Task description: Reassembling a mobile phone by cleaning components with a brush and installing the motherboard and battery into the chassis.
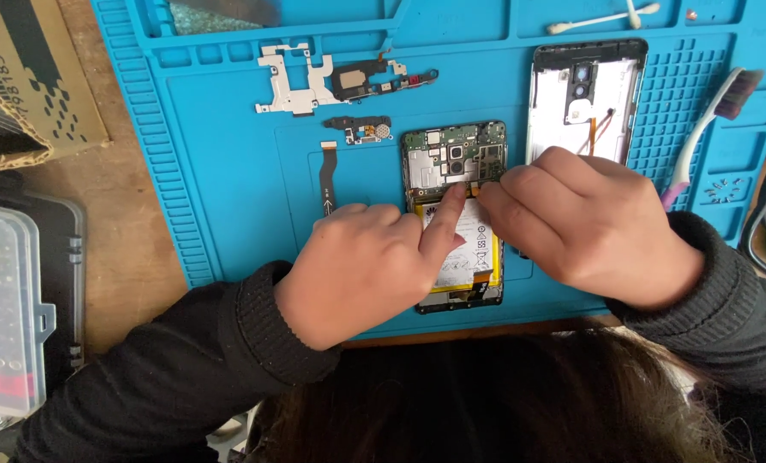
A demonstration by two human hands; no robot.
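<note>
**Pressing at the seam of an opened phone**

Pressing down with one fingertip, the left hand [361,266] lies over the near half of the phone [454,171], which rests face down and open in the middle of the blue mat [228,171]. Its index finger is stretched out to the line where the battery [473,249] meets the green board [456,154]; the other fingers are curled under, holding nothing. The right hand [593,223] comes in from the right, fingers bunched narrow at the same spot; whether they pinch a small part there cannot be told.

The phone looks light, thin and stiff, but the bared board and the thin ribbon connectors on it are likely fragile, and the battery is soft enough to dent. It would best be steadied by its outer frame edges, with only light fingertip pressure on the connectors.

Right of the phone, on the far side, lies the white back cover [584,94]. Far left sit a metal bracket [293,81], a small speaker part [357,81] and a flex strip [328,176]. A toothbrush [704,129] lies at the right, cotton swabs [601,17] at the far edge.
</note>
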